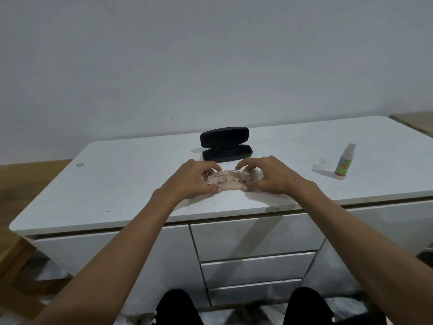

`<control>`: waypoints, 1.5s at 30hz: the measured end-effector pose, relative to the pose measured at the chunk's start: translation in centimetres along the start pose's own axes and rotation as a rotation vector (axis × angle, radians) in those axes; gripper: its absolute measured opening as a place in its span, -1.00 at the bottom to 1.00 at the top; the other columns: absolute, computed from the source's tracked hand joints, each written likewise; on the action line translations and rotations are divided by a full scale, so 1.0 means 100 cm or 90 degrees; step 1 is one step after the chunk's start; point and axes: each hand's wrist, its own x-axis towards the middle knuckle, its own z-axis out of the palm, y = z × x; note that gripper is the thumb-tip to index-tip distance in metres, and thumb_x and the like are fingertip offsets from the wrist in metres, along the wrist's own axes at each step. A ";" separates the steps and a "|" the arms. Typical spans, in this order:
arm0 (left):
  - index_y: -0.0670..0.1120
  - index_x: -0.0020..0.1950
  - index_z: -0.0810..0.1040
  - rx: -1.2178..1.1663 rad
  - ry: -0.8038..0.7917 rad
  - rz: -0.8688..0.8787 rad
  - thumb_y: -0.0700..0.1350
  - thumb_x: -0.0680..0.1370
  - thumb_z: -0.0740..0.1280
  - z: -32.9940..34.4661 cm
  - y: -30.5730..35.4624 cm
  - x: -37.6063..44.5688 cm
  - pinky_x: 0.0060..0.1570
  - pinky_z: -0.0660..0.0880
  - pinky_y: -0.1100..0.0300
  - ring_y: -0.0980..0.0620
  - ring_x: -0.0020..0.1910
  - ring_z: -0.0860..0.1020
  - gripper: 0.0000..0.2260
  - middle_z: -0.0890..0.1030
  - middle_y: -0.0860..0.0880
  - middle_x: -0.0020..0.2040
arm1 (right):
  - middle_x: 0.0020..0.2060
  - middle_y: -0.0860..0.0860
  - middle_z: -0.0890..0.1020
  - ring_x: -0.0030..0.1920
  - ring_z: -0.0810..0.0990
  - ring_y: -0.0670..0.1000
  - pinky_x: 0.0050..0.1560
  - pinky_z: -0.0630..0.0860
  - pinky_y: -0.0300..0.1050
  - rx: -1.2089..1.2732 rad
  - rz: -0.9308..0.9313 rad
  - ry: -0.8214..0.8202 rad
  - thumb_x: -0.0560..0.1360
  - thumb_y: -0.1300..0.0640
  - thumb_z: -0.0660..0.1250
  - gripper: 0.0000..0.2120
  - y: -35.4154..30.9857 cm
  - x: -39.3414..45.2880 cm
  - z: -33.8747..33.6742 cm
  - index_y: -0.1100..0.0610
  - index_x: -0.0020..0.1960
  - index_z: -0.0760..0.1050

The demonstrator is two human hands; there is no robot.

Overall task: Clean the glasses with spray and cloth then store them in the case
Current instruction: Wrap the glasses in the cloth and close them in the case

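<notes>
Both hands, left hand (196,178) and right hand (264,175), pinch the folded glasses (225,177) with the cloth (230,184); cleaning seems finished. Storing in the open case (226,145) remains.

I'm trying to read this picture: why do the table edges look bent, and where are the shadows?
Head view: the wide-angle lens bows the white table edges; soft light leaves faint shadows left of the open case and the spray bottle; the clear glasses, held by the left hand and right hand, are hard to make out.
</notes>
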 end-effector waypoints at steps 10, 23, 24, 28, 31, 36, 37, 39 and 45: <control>0.02 0.23 0.67 0.040 0.071 0.089 0.00 0.38 0.55 0.008 0.004 -0.003 -0.16 0.44 0.27 0.03 -0.10 0.59 -0.58 0.74 0.02 -0.02 | 0.15 -0.02 0.70 0.10 0.58 0.04 0.12 0.48 -0.01 -0.010 -0.028 -0.001 0.39 -0.11 0.58 -0.53 0.006 0.009 0.003 -0.16 0.25 0.53; 0.01 0.21 0.69 -0.049 0.109 0.058 0.05 0.32 0.49 0.005 -0.004 0.008 -0.05 0.52 0.14 0.06 -0.12 0.55 -0.54 0.72 0.05 -0.07 | -0.17 -0.10 0.63 -0.06 0.60 0.03 -0.05 0.53 -0.05 -0.006 -0.047 0.037 0.39 0.07 0.51 -0.56 0.010 0.025 0.003 -0.09 0.24 0.55; 0.00 0.21 0.69 -0.048 0.109 0.058 0.05 0.32 0.49 0.003 -0.005 0.011 -0.05 0.51 0.14 0.05 -0.12 0.55 -0.53 0.72 0.04 -0.07 | -0.18 -0.11 0.63 -0.07 0.60 0.02 -0.05 0.55 -0.02 -0.005 -0.046 0.044 0.38 0.06 0.51 -0.57 0.011 0.028 0.003 -0.10 0.23 0.56; -0.03 0.26 0.67 -0.043 0.109 0.053 0.05 0.32 0.50 -0.007 -0.010 0.028 -0.01 0.46 0.17 0.06 -0.08 0.54 -0.49 0.71 0.00 -0.03 | -0.11 -0.10 0.67 -0.04 0.64 0.02 -0.01 0.59 0.09 0.014 -0.046 0.067 0.30 -0.12 0.38 -0.53 0.012 0.046 -0.002 -0.16 0.21 0.54; 0.01 0.28 0.66 -0.036 0.112 0.034 0.09 0.32 0.48 -0.012 -0.014 0.048 0.01 0.47 0.14 0.02 -0.05 0.54 -0.48 0.69 0.00 -0.04 | -0.12 -0.12 0.65 -0.08 0.62 0.03 -0.02 0.58 0.05 0.008 -0.040 0.078 0.35 -0.06 0.42 -0.53 0.015 0.063 -0.010 -0.10 0.26 0.56; 0.03 0.22 0.67 -0.020 0.121 0.024 0.08 0.33 0.46 -0.014 -0.019 0.077 0.01 0.54 0.07 -0.01 -0.09 0.58 -0.54 0.71 0.03 -0.09 | -0.05 -0.07 0.68 -0.11 0.58 0.06 0.00 0.54 0.07 -0.025 -0.027 0.090 0.40 0.04 0.50 -0.52 0.026 0.090 -0.016 -0.08 0.31 0.54; 0.03 0.21 0.67 -0.016 0.121 0.025 0.08 0.33 0.46 -0.013 -0.021 0.082 0.01 0.55 0.07 -0.01 -0.09 0.59 -0.54 0.71 0.03 -0.09 | -0.03 -0.06 0.69 -0.10 0.59 0.07 0.00 0.54 0.08 -0.026 -0.027 0.086 0.40 0.04 0.51 -0.52 0.028 0.095 -0.015 -0.08 0.30 0.54; 0.03 0.20 0.67 -0.008 0.116 0.026 0.07 0.33 0.46 -0.009 -0.024 0.088 0.01 0.57 0.06 -0.01 -0.08 0.62 -0.55 0.72 0.04 -0.08 | -0.01 -0.04 0.70 -0.06 0.62 0.09 0.00 0.55 0.08 -0.024 -0.024 0.074 0.39 0.03 0.52 -0.52 0.034 0.101 -0.013 -0.07 0.30 0.53; 0.03 0.25 0.67 -0.035 0.105 -0.006 -0.08 0.39 0.55 -0.004 -0.029 0.096 0.06 0.57 0.13 0.03 -0.01 0.62 -0.58 0.72 0.02 0.03 | 0.01 0.02 0.70 0.03 0.63 0.11 0.03 0.59 0.12 -0.005 -0.015 0.043 0.39 -0.05 0.53 -0.50 0.046 0.111 -0.010 -0.12 0.30 0.50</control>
